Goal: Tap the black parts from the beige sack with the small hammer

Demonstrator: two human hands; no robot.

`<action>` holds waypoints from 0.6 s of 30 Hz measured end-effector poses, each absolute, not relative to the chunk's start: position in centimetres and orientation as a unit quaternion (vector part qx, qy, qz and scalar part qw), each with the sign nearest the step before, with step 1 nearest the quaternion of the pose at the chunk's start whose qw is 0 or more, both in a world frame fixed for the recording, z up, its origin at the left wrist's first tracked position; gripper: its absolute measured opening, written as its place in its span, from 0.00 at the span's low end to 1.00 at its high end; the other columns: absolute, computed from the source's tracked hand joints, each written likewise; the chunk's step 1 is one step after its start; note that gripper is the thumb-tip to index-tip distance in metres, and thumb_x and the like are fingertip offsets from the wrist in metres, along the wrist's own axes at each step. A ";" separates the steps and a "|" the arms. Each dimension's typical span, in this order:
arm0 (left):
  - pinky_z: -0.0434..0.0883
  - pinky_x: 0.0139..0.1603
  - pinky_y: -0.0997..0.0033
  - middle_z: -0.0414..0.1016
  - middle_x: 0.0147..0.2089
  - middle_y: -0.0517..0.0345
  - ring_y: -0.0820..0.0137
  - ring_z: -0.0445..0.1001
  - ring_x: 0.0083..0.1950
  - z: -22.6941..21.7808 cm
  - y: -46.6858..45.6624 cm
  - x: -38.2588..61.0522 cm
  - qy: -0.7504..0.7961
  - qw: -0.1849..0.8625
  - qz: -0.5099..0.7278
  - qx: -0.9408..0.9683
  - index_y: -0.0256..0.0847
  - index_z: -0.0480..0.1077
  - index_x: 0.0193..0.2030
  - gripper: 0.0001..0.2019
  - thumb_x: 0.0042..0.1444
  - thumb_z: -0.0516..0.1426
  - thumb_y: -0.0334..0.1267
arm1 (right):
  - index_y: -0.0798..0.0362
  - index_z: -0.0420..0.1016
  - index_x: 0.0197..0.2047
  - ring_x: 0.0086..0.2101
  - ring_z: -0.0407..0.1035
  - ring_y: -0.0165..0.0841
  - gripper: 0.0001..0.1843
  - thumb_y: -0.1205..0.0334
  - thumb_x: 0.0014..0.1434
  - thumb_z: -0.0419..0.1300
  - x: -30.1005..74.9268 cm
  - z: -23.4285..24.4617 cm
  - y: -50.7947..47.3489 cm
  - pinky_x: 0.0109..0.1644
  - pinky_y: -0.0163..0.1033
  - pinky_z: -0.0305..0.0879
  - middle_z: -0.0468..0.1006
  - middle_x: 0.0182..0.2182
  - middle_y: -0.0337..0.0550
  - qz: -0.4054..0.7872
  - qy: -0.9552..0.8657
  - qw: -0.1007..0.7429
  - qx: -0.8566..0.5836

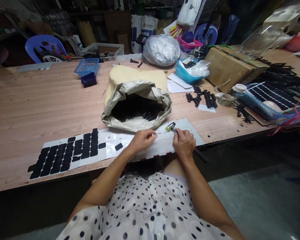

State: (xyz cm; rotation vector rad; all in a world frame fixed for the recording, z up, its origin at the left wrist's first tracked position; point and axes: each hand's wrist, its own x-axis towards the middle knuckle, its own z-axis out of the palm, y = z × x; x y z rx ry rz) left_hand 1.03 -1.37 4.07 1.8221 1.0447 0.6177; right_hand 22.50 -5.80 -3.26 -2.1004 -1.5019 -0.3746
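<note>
Long wood-grain tabletop: looks rigid. Near edge drops straight to the lap; widest bare stretch lies left of the sack, while clutter crowds the right.

Tan woven sack, lying with its mouth toward the person, glossy black pieces inside. Walls look soft, the load probably heavy; best taken by the rolled rim, both sides. It closes off forward movement.

Flat grey-white board, in front of the sack, along the table's near edge. Likely light and bendable; lift by a long side. Its notched near side sits close to the drop.

White sheet of rounded black squares, left of the hands. Thin, probably floppy; hold by the pale margin.

Small two-faced hammer with a yellow-green end and dark handle, head over the board. Probably head-heavy, easy one-handed; grip the handle. Its tail juts past the table edge, near the thigh.

Right hand: fist wrapped around that handle.

Left hand: raised, fingers curled together; cannot tell whether anything is pinched.

Loose black square, left of that hand: likely featherweight; pick up by an edge.
</note>
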 end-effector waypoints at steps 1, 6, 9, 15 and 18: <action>0.73 0.40 0.64 0.78 0.35 0.56 0.66 0.75 0.35 3.9 0.8 1.8 0.468 0.380 0.274 0.750 0.43 0.80 0.40 0.10 0.60 0.56 0.38 | 0.50 0.81 0.47 0.37 0.58 0.37 0.13 0.65 0.64 0.57 22.5 -3.3 -5.8 0.37 0.41 0.46 0.72 0.35 0.46 -0.140 -0.555 0.265 -0.776; 0.72 0.50 0.63 0.75 0.44 0.51 0.60 0.75 0.48 1.8 7.6 4.6 0.547 0.196 0.218 0.784 0.43 0.79 0.42 0.08 0.59 0.58 0.34 | 0.49 0.81 0.47 0.36 0.57 0.37 0.13 0.66 0.63 0.57 22.1 -3.4 -5.7 0.38 0.40 0.46 0.71 0.34 0.46 -0.138 -0.557 0.268 -0.774; 0.72 0.50 0.62 0.75 0.46 0.49 0.57 0.74 0.52 0.9 8.1 5.3 0.543 0.161 0.175 0.805 0.43 0.78 0.41 0.07 0.57 0.59 0.33 | 0.49 0.81 0.47 0.36 0.58 0.36 0.13 0.66 0.63 0.57 21.9 -3.4 -5.7 0.37 0.40 0.45 0.71 0.34 0.45 -0.140 -0.555 0.264 -0.776; 0.73 0.49 0.63 0.77 0.40 0.52 0.61 0.77 0.45 1.3 7.3 4.0 0.573 0.286 0.253 0.725 0.41 0.77 0.37 0.03 0.56 0.62 0.35 | 0.50 0.81 0.47 0.36 0.57 0.36 0.13 0.66 0.63 0.57 21.9 -3.3 -5.7 0.37 0.41 0.45 0.71 0.34 0.45 -0.135 -0.555 0.263 -0.778; 0.75 0.43 0.66 0.78 0.36 0.55 0.68 0.77 0.36 2.0 6.2 2.1 0.560 0.479 0.377 0.561 0.39 0.78 0.41 0.06 0.58 0.62 0.37 | 0.50 0.81 0.47 0.36 0.57 0.37 0.13 0.65 0.64 0.56 22.0 -3.3 -5.7 0.37 0.41 0.44 0.71 0.34 0.46 -0.129 -0.553 0.270 -0.777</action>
